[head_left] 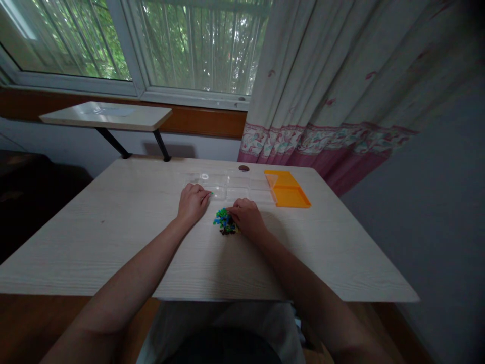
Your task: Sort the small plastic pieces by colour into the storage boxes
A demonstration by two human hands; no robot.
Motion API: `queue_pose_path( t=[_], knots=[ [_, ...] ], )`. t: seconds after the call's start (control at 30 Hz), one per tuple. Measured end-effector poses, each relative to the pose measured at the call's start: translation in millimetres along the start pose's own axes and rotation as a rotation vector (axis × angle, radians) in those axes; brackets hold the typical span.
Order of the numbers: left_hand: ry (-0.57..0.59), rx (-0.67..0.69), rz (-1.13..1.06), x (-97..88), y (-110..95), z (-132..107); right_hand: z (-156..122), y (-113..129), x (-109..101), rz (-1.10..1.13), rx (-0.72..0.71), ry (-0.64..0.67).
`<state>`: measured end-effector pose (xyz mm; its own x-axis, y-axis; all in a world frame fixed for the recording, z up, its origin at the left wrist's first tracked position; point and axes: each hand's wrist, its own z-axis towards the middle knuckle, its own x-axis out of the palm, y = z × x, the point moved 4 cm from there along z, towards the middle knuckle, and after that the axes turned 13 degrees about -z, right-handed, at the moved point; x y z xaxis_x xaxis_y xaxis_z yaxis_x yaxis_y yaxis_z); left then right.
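Observation:
A small heap of tiny green, blue and dark pieces [225, 222] lies on the pale wooden table [113, 237]. My right hand [247, 216] rests at the heap's right edge, fingers curled and pinched on the pieces. My left hand [193, 201] lies just left of the heap with fingers closed, a small green piece [211, 193] at its fingertips. Right behind both hands sits a clear plastic compartment tray [235, 186].
An orange lid [287, 189] lies at the tray's right end. A small dark round object [244, 168] sits near the table's far edge. A narrow white shelf [106, 115] on black legs stands under the window. A curtain [341, 101] hangs at the right.

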<state>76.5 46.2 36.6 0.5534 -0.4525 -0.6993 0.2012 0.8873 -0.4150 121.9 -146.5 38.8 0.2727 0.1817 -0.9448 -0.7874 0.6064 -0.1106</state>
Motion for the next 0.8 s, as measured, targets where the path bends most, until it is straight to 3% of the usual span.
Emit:
queue_pose_path(
  t=[0.4,0.8],
  knots=[
    [0.015,0.000,0.045,0.2,-2.2,-0.6,2.4,8.7,-5.0,-0.048,0.019,0.006],
    [-0.036,0.040,-0.035,-3.9,-3.5,-0.5,2.3,-11.1,9.2,0.483,0.167,-0.178]
  ],
)
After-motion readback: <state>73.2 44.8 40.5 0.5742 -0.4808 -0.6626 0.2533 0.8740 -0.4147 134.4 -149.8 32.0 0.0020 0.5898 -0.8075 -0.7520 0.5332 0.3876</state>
